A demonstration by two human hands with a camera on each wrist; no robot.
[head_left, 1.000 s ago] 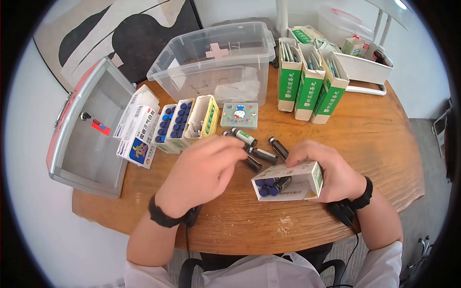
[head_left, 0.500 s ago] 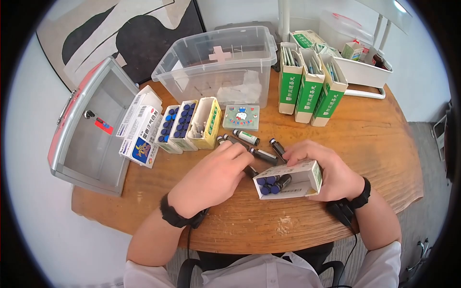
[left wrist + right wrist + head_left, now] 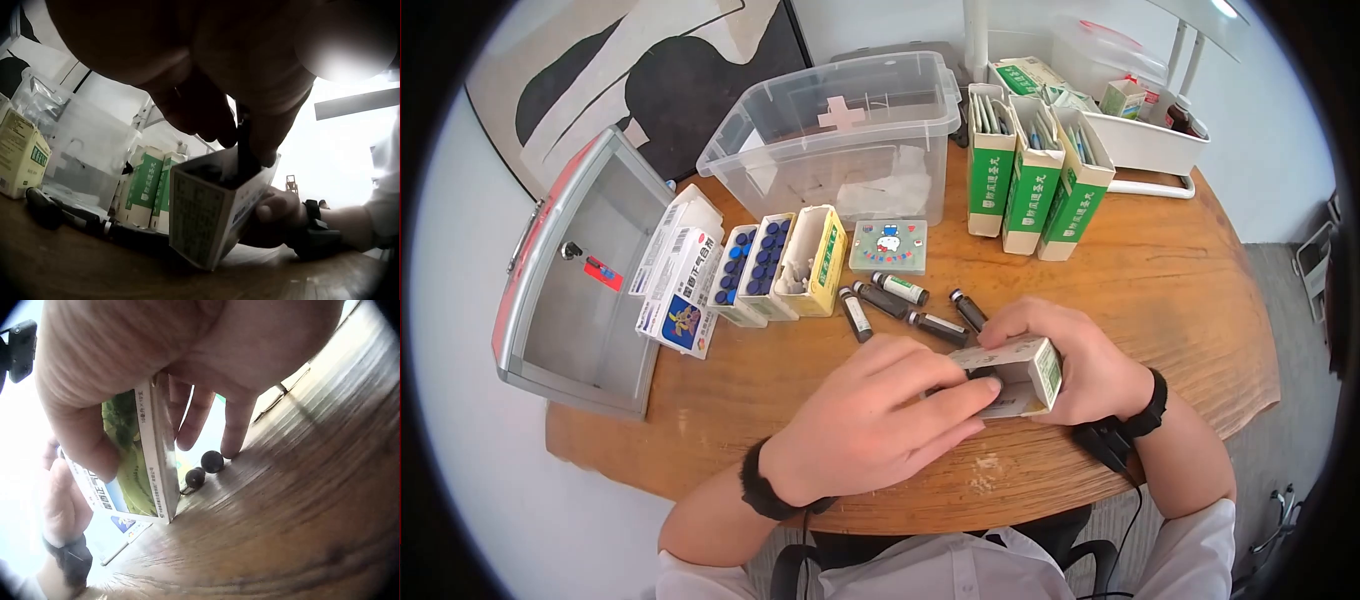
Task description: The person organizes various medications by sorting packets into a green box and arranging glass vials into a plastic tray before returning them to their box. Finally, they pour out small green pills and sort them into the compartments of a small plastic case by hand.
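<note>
My right hand (image 3: 1090, 365) grips a small white carton (image 3: 1042, 376) from its right side, with the open end towards the left. My left hand (image 3: 880, 420) is at that opening and pinches a dark glass vial (image 3: 247, 147), its lower part inside the carton. The vials inside are mostly hidden by the left fingers in the head view. Beyond the hands lie several loose brown vials (image 3: 940, 327) on the wooden table, some with pale labels. Green and white print shows on the carton's side in the right wrist view.
Left of centre stand two cartons of blue-capped vials (image 3: 766, 260) and a yellow carton (image 3: 825, 262). Behind are a clear plastic bin (image 3: 840, 185) and a flat patterned case (image 3: 888, 246). Green-and-white cartons (image 3: 1075, 205) stand back right. An open clear-sided case (image 3: 580, 290) is far left.
My left hand has taken a vial from among the loose ones and moved right and nearer, to the carton's opening. The right hand keeps holding the carton in nearly the same place.
</note>
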